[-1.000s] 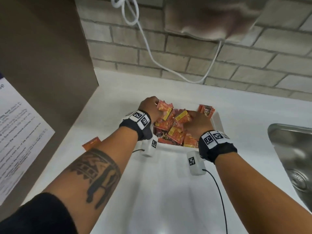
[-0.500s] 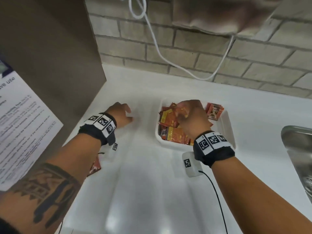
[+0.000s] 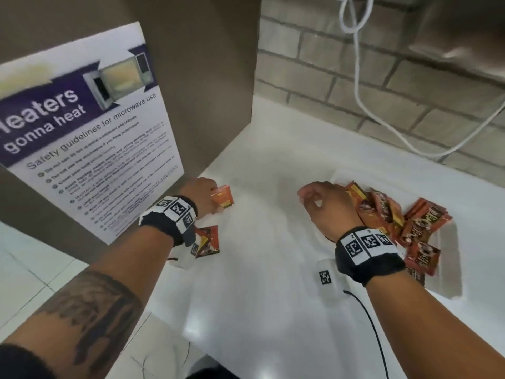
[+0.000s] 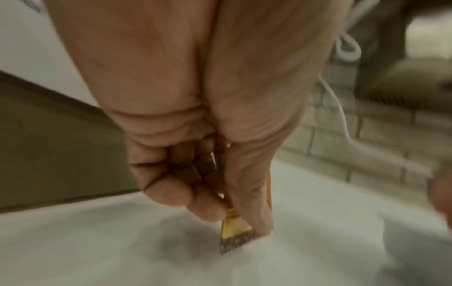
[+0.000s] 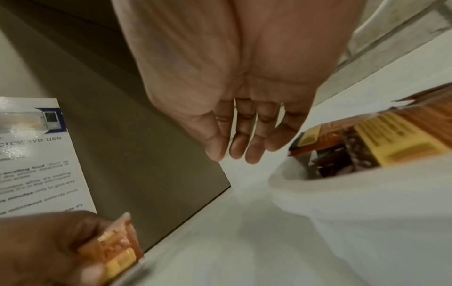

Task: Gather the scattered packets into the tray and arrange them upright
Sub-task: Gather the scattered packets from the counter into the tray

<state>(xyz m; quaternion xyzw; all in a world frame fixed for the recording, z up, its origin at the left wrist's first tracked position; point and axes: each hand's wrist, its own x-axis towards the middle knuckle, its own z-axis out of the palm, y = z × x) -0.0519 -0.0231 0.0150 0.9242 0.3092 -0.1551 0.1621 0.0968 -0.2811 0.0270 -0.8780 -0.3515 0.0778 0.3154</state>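
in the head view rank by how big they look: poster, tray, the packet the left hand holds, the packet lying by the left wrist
1. Poster, by far the largest.
2. Tray, partly hidden by the right hand.
3. Held packet in the left hand and lying packet: both partly hidden, too alike to rank.

On the poster (image 3: 90, 127) stuck to the brown panel at the surface's left edge I read "heaters gonna heat" cut off at the start, then "Safety guidelines for microwave use". Its small print, my wristbands' square codes and the packet lettering stay unreadable to me.
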